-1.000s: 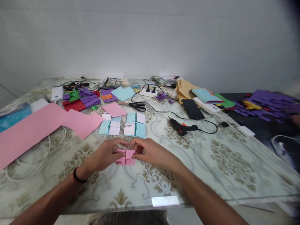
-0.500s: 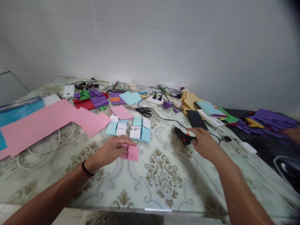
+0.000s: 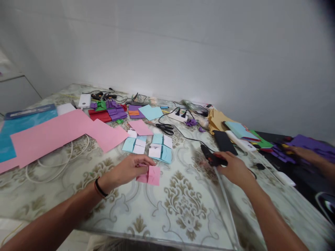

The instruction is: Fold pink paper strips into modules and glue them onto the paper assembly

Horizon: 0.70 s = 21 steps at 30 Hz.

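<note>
Moved since the earlier frame: my right hand (image 3: 232, 169), then just reaching the glue gun (image 3: 210, 157), now has its fingers closed around the gun's handle, nozzle pointing away to the upper left. Unmoved: my left hand (image 3: 131, 170), at the pink folded paper (image 3: 154, 175).

Clock centred on that paper, twelve towards the wall. I list:

- Centre: pink folded paper, flat on the patterned table (image 3: 117, 216); my left hand grasps its left part, thumb and fingers bent over it.
- Between two and three: glue gun, gripped by my right hand.
- One o'clock, near: one blue-and-white folded square (image 3: 166, 153); beyond it, black-handled scissors (image 3: 165, 129), then a white power strip (image 3: 178, 116) with two plugs.
- Eleven: a second blue-and-white square (image 3: 134, 144); farther out, red folded papers (image 3: 99, 115) beside purple ones (image 3: 116, 113).
- Ten: large pink sheets (image 3: 52, 134), partly over a blue packet (image 3: 28, 120).
- Two: black phone (image 3: 222, 142); farther, yellow paper (image 3: 218, 120).
- Three, well apart: another person's hand (image 3: 306, 155), blurred, at purple paper pieces (image 3: 311, 143); its grasp I cannot tell.
</note>
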Tool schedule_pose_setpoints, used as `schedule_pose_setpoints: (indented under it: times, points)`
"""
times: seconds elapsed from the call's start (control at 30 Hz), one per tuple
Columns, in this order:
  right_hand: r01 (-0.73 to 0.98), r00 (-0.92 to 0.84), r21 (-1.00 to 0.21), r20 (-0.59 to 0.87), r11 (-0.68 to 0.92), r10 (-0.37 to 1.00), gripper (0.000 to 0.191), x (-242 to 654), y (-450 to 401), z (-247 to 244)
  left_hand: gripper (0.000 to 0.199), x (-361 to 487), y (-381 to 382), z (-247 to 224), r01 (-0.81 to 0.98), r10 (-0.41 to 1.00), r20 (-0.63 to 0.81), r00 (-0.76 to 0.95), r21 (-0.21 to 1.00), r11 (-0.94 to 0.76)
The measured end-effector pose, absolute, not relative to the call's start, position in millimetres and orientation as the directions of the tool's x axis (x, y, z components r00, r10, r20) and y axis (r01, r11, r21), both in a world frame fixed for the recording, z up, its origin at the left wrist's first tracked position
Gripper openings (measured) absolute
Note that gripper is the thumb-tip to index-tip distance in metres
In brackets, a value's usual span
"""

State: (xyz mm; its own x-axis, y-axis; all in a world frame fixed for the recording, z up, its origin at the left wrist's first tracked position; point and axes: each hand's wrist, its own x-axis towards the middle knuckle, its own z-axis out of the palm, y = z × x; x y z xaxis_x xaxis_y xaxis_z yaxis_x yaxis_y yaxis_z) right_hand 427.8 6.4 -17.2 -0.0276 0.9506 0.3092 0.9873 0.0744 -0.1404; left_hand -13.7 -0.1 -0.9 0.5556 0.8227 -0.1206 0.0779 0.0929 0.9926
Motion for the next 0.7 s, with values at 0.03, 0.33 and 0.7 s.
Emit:
schedule_pose_setpoints:
  times: [0.03, 0.33, 0.7]
  points:
    - [0.984, -0.013, -0.167, 0.312, 0.068, 0.95, 0.033, 426, 4, -10, 0.021, -14, 1, -3, 0.086, 0.829, -0.127, 0.545, 0.992, 0.096]
    - [0.853, -0.025, -0.509, 0.185, 0.118, 0.982, 0.033, 326, -25, 39, 0.025, -9, 7, -4, 0.037, 0.925, -0.119, 0.361, 0.993, 0.114]
    - [0.42, -0.486, -0.782, 0.235, 0.46, 0.842, 0.024, 265, -26, 18, 0.021, -3, 3, -4, 0.065, 0.908, -0.203, 0.366, 0.979, 0.192]
